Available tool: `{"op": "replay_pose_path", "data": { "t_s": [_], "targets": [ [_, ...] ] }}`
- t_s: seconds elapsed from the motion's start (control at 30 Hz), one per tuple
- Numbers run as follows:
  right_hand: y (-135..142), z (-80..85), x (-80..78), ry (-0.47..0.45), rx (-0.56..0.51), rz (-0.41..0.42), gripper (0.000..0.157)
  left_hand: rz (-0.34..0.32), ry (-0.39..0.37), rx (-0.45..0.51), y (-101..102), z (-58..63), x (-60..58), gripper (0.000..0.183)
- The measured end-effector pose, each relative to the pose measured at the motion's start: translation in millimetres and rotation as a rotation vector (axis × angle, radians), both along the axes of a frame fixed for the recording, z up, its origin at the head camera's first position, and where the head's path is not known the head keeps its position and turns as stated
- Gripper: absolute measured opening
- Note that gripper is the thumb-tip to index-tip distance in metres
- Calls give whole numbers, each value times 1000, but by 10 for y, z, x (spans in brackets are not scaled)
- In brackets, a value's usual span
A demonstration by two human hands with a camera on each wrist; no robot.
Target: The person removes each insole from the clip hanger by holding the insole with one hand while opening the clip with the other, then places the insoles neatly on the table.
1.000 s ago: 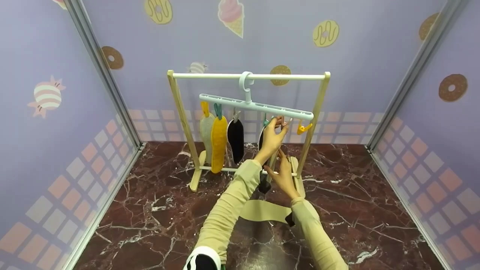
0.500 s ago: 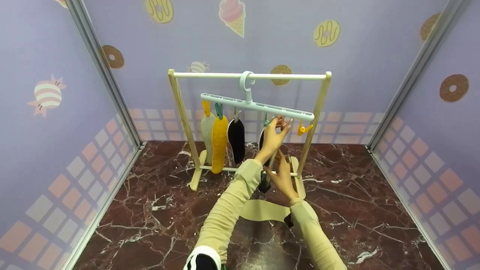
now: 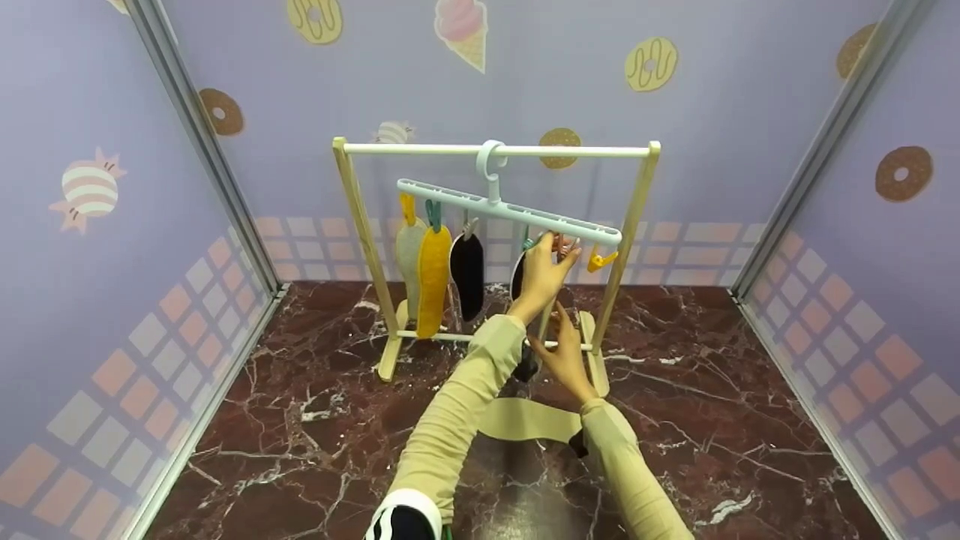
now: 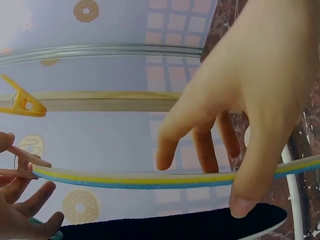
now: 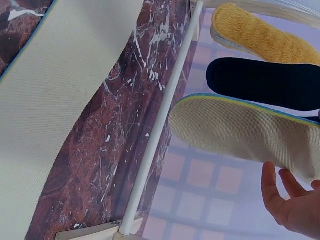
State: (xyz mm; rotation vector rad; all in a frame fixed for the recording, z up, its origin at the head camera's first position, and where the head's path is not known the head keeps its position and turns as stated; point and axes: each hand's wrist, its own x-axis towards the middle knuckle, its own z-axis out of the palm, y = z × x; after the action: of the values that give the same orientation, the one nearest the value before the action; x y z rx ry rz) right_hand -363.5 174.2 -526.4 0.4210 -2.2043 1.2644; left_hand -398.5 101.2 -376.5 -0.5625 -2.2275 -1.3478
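My left hand (image 3: pixel 541 277) is up under the right part of a pale blue hanger (image 3: pixel 510 211). Its thumb and fingers pinch a pink clothespin (image 4: pixel 22 167) whose tips are at the end of a shoe insole (image 4: pixel 140 180) with cream, yellow and blue layers. Lower down, my right hand (image 3: pixel 566 360) has its thumb on one side of this insole and its fingers on the other. In the right wrist view the insole's cream underside (image 5: pixel 225 120) hangs beside a black insole (image 5: pixel 265 82). A yellow clothespin (image 3: pixel 601 260) dangles at the hanger's right end.
A wooden rack (image 3: pixel 643 217) with a white top bar (image 3: pixel 420 149) carries the hanger. Grey, yellow (image 3: pixel 433 285) and black insoles (image 3: pixel 469 277) hang from its left half. A cream insole (image 3: pixel 529 420) lies on the dark red marbled table (image 3: pixel 330 465). Patterned walls (image 3: pixel 750 90) enclose the space.
The hanger's left end has risen slightly, so it slopes more steeply, and the insoles hanging there sit a little higher. Both hands stay at the clothespin and insole.
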Motion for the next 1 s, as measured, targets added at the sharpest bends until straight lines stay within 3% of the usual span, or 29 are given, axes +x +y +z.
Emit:
{"op": "replay_pose_path", "data": {
  "t_s": [0.33,0.5,0.8,1.0],
  "targets": [
    [16,-26,27,0,-13,66,74,86,67,-91,8,-10,20,23],
    [10,-29,42,14,50,45,75,107,80,-118,20,-7,26,25],
    [-20,-17,89,-49,120,6,74,99,27,-113,19,-8,31,25],
    [-56,-15,114,-14,185,-64,72,101,44,-118,22,-8,40,26]
  ]
}}
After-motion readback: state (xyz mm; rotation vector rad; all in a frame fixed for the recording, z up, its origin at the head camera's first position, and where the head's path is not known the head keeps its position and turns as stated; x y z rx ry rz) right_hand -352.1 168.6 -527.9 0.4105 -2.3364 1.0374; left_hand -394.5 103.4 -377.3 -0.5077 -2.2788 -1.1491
